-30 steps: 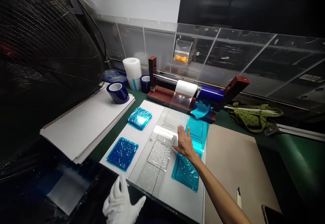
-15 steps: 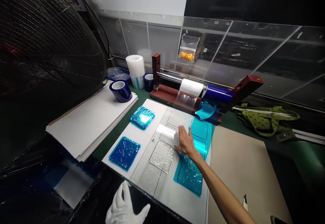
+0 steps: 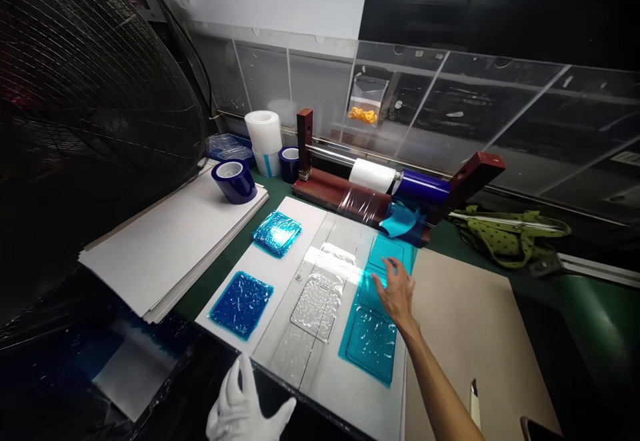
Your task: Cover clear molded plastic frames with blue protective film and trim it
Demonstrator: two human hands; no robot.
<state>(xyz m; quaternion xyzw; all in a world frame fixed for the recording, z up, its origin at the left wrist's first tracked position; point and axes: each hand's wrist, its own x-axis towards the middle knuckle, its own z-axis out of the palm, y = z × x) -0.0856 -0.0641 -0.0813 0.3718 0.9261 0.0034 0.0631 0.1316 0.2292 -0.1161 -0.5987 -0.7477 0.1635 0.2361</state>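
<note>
My right hand (image 3: 399,294), bare, is over the strip of blue film (image 3: 370,338), its fingers half curled and apart with nothing visible in them. Whether it touches the film I cannot tell. To its left lies a strip of clear film (image 3: 303,354), bubbled and wrinkled around an outlined rectangle. My left hand (image 3: 247,404), in a white glove, is low by the table's front edge, fingers spread and holding nothing. Farther left, a stack of shiny light-blue film-covered squares (image 3: 277,233) and a dark-blue square (image 3: 241,304) lie on the white board (image 3: 293,274).
A wooden roll stand (image 3: 345,198) at the back carries a white roll (image 3: 373,176) and a blue roll (image 3: 425,186). Tape (image 3: 234,181) sits on stacked sheets (image 3: 170,248) at left, beside a fan (image 3: 100,74). A cutter knife (image 3: 475,404) lies on brown board (image 3: 465,321).
My right hand has moved right, from the clear film to over the blue film, and its fingers have curled. The clear film near the roll now looks more wrinkled. My left hand has barely moved.
</note>
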